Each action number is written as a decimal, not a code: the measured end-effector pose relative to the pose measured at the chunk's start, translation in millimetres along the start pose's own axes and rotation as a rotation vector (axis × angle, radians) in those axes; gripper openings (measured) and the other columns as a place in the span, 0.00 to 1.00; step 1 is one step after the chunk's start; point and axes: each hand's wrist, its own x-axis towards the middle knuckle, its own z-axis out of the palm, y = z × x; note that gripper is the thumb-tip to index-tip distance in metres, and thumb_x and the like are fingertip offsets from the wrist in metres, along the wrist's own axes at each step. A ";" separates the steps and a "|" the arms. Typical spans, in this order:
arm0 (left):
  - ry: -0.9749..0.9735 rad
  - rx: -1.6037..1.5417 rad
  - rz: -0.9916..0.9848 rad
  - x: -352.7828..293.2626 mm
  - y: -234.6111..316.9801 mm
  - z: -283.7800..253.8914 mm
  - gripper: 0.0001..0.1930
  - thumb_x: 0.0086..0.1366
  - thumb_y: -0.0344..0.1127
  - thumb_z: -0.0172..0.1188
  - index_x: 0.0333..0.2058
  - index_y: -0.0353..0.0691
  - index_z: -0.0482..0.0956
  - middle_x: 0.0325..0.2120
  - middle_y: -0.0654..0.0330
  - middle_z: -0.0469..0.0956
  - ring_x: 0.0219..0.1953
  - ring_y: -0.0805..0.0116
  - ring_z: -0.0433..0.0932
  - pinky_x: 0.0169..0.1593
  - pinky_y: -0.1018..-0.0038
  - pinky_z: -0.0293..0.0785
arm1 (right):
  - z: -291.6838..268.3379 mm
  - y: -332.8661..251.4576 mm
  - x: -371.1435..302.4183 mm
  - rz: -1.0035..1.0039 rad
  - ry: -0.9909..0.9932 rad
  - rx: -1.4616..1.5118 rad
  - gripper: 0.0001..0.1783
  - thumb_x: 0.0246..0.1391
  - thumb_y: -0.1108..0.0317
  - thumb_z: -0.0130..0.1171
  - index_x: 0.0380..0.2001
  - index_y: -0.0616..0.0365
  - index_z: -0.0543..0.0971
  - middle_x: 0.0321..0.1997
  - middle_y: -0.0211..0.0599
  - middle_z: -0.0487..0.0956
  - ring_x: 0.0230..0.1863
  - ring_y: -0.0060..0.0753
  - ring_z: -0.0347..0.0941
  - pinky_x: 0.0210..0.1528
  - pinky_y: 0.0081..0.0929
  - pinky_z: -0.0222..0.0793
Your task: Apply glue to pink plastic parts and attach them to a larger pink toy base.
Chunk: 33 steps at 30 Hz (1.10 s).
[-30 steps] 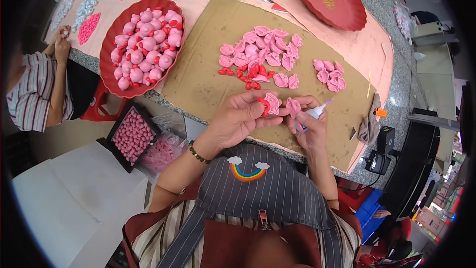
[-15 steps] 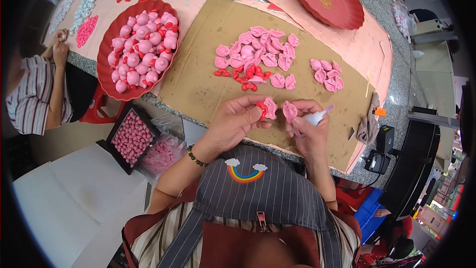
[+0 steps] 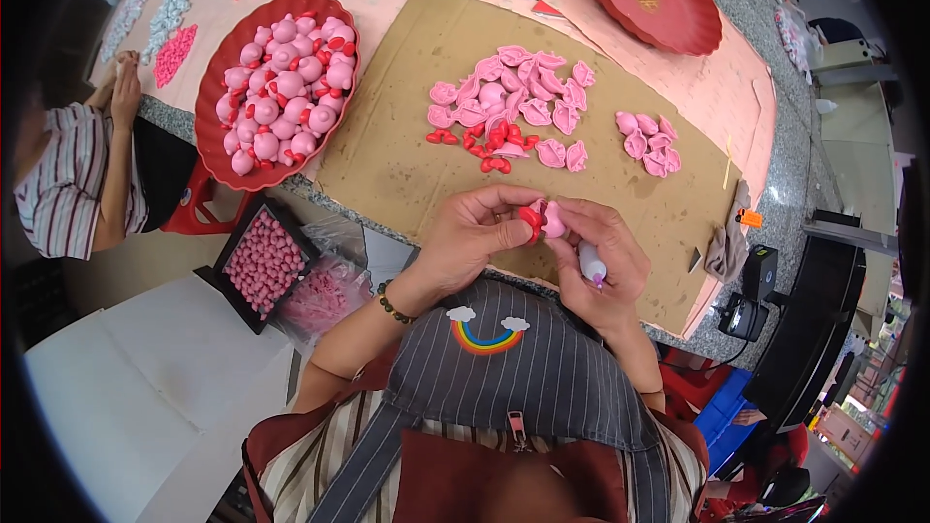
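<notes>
Over near part of cardboard sheet: left hand, grip pinched on red bow piece; right hand, grip clamped on pink shell half, squeeze bottle.

pink piece: glossy, seemingly plastic | cardboard: matt paper | red tray: smooth plastic

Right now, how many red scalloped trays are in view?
2: the left tray holds pink-and-red pieces, left of the cardboard; the other tray lies upper right.

A single head-worn fisheye view looks steeply down — apron close below, worktable beyond.
</notes>
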 end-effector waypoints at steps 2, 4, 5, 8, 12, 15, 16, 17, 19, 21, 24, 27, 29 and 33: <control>0.004 0.045 -0.001 0.0 3.7 3.1 0.17 0.60 0.27 0.58 0.48 0.31 0.71 0.43 0.56 0.75 0.45 0.69 0.75 0.51 0.71 0.73 | 0.0 -0.1 -0.1 -0.003 -0.005 -0.011 0.16 0.38 0.89 0.59 0.35 0.69 0.76 0.39 0.51 0.77 0.35 0.31 0.75 0.33 0.21 0.73; 0.009 0.092 -0.002 -0.2 5.1 4.3 0.17 0.59 0.27 0.58 0.47 0.31 0.71 0.43 0.56 0.75 0.45 0.69 0.75 0.51 0.72 0.73 | 0.7 0.3 -0.4 -0.005 -0.006 -0.010 0.16 0.38 0.89 0.59 0.35 0.70 0.76 0.39 0.51 0.77 0.35 0.31 0.76 0.33 0.21 0.73; 0.012 0.084 -0.002 -0.2 5.1 4.4 0.17 0.59 0.27 0.59 0.47 0.32 0.72 0.43 0.56 0.76 0.44 0.70 0.75 0.50 0.73 0.72 | 1.0 0.5 -0.5 -0.007 -0.007 -0.009 0.16 0.38 0.89 0.59 0.35 0.70 0.76 0.38 0.51 0.77 0.35 0.31 0.76 0.33 0.21 0.73; 0.014 0.072 -0.006 -0.4 6.3 5.5 0.17 0.58 0.27 0.59 0.47 0.32 0.72 0.42 0.57 0.76 0.44 0.71 0.75 0.50 0.74 0.72 | 1.1 1.2 -1.5 -0.011 -0.010 -0.024 0.16 0.38 0.88 0.60 0.35 0.69 0.76 0.38 0.51 0.77 0.35 0.32 0.76 0.34 0.22 0.73; 0.020 0.075 -0.021 -0.3 5.4 4.5 0.17 0.58 0.28 0.60 0.47 0.32 0.73 0.42 0.57 0.76 0.44 0.72 0.75 0.50 0.75 0.72 | 1.2 2.2 -2.0 -0.015 -0.018 -0.028 0.16 0.38 0.88 0.60 0.35 0.69 0.76 0.38 0.51 0.77 0.36 0.33 0.76 0.35 0.23 0.73; 0.027 0.096 -0.018 -0.3 6.5 5.4 0.18 0.58 0.28 0.60 0.47 0.32 0.73 0.41 0.58 0.76 0.43 0.73 0.75 0.49 0.76 0.72 | 1.8 2.8 -1.8 -0.027 -0.016 -0.029 0.15 0.38 0.88 0.60 0.35 0.69 0.76 0.38 0.51 0.77 0.37 0.34 0.77 0.35 0.23 0.73; 0.028 0.095 -0.018 -0.3 6.9 5.7 0.18 0.58 0.28 0.60 0.47 0.32 0.73 0.41 0.58 0.76 0.43 0.73 0.75 0.49 0.76 0.72 | 1.8 2.7 -2.1 -0.018 -0.018 -0.030 0.15 0.38 0.87 0.60 0.35 0.69 0.76 0.38 0.51 0.77 0.37 0.35 0.77 0.36 0.24 0.73; 0.018 0.122 -0.007 -0.2 7.5 5.9 0.17 0.58 0.28 0.60 0.47 0.33 0.73 0.41 0.59 0.77 0.42 0.74 0.75 0.48 0.77 0.72 | 1.8 2.8 -2.1 -0.009 -0.019 -0.030 0.15 0.38 0.87 0.60 0.34 0.69 0.76 0.38 0.51 0.77 0.37 0.35 0.77 0.36 0.24 0.73; 0.010 0.148 0.005 -0.2 8.1 6.1 0.17 0.57 0.28 0.61 0.47 0.33 0.73 0.41 0.60 0.77 0.42 0.75 0.75 0.48 0.78 0.72 | 1.7 3.6 -1.8 -0.017 -0.017 -0.030 0.15 0.38 0.87 0.61 0.34 0.69 0.76 0.38 0.51 0.77 0.38 0.36 0.77 0.37 0.25 0.73; 0.021 0.163 -0.002 0.0 8.2 6.3 0.17 0.57 0.27 0.61 0.47 0.33 0.73 0.40 0.60 0.77 0.41 0.76 0.75 0.47 0.79 0.72 | 1.8 4.0 -1.7 -0.026 -0.015 -0.031 0.15 0.38 0.87 0.61 0.34 0.69 0.76 0.37 0.51 0.77 0.38 0.37 0.77 0.38 0.25 0.73; 0.022 0.176 0.001 0.1 8.7 6.7 0.17 0.58 0.27 0.60 0.46 0.33 0.74 0.39 0.61 0.77 0.41 0.76 0.75 0.47 0.79 0.72 | 2.0 3.9 -1.4 -0.034 -0.013 -0.045 0.15 0.38 0.87 0.61 0.34 0.69 0.76 0.37 0.52 0.77 0.39 0.38 0.77 0.39 0.25 0.73; 0.024 0.223 0.016 0.7 9.0 7.8 0.16 0.58 0.26 0.60 0.46 0.33 0.74 0.39 0.61 0.77 0.41 0.76 0.75 0.46 0.80 0.72 | 2.8 3.6 -1.0 -0.033 -0.016 -0.038 0.15 0.38 0.87 0.61 0.34 0.69 0.76 0.38 0.52 0.78 0.39 0.39 0.77 0.40 0.25 0.73; 0.030 0.230 0.014 0.9 9.6 8.2 0.16 0.57 0.26 0.61 0.46 0.33 0.74 0.38 0.61 0.77 0.41 0.76 0.75 0.46 0.80 0.72 | 3.0 3.4 -1.3 -0.014 -0.013 -0.033 0.15 0.38 0.87 0.61 0.34 0.69 0.76 0.38 0.52 0.77 0.40 0.39 0.77 0.40 0.26 0.73; 0.045 0.296 0.068 -0.6 3.8 6.0 0.17 0.56 0.25 0.61 0.46 0.33 0.75 0.39 0.60 0.77 0.40 0.76 0.75 0.44 0.80 0.73 | 2.9 9.7 -5.0 -0.031 -0.031 -0.034 0.14 0.38 0.87 0.61 0.33 0.68 0.76 0.38 0.51 0.77 0.39 0.39 0.77 0.40 0.25 0.72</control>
